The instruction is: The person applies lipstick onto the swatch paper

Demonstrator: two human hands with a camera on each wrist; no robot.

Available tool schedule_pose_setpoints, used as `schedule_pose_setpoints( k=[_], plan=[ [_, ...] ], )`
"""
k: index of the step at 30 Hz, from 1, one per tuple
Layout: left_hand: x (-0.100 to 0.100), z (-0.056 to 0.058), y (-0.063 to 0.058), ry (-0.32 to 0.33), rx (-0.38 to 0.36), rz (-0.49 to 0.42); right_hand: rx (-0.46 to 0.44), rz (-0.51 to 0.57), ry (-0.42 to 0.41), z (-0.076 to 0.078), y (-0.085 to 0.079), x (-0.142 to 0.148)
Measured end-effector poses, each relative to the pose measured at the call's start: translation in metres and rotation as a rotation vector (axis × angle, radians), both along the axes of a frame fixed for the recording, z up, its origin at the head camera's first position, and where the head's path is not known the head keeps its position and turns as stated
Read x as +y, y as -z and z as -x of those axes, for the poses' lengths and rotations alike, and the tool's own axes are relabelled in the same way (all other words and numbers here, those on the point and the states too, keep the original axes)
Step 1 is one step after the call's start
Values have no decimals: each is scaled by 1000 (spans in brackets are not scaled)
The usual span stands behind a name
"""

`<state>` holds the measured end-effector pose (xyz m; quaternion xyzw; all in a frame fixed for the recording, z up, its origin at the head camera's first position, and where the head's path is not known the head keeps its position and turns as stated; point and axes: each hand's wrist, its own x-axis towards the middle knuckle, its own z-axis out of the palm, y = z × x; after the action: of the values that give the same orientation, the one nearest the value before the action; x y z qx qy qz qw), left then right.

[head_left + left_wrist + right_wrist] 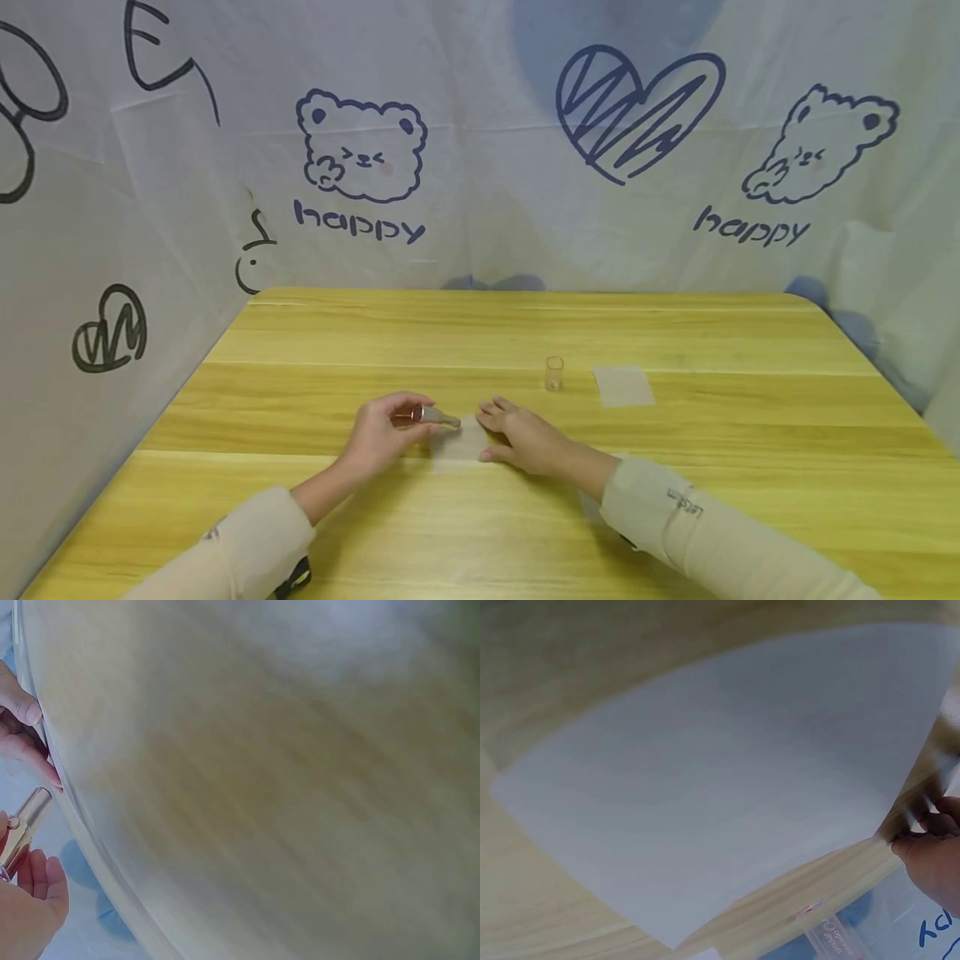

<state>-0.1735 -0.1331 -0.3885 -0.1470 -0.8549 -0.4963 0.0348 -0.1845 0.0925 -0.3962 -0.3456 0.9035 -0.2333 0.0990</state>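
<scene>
My left hand [378,429] pinches a small shiny metal tube [431,414] between thumb and fingers. Its narrower tip points right, over a thin whitish paper square [457,454] on the table. In the left wrist view the tube [28,821] looks rose-gold, with a small round stud on its side. My right hand [528,437] rests at the right edge of that square, fingers extended and holding nothing I can see. Beyond it stands a clear cylindrical cap [553,375], which shows pale lettering in the right wrist view.
Another paper square [624,387] lies to the right of the cap. A further sheet [592,507] is partly hidden under my right forearm and fills much of the right wrist view. The wood-grain table [315,333] ends at a drawn-on white curtain [495,208].
</scene>
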Motion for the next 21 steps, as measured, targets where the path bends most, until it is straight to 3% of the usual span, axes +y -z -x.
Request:
schedule_pose_setpoints(
  k=[8, 15, 21],
  plan=[
    [6, 2, -3, 6, -49, -35, 7, 3, -6, 1, 2, 2],
    [9, 6, -3, 27, -47, -44, 10, -5, -6, 2, 3, 2],
    [14, 7, -4, 1, -59, -52, 9, 2, -11, 2, 2, 1]
  ],
)
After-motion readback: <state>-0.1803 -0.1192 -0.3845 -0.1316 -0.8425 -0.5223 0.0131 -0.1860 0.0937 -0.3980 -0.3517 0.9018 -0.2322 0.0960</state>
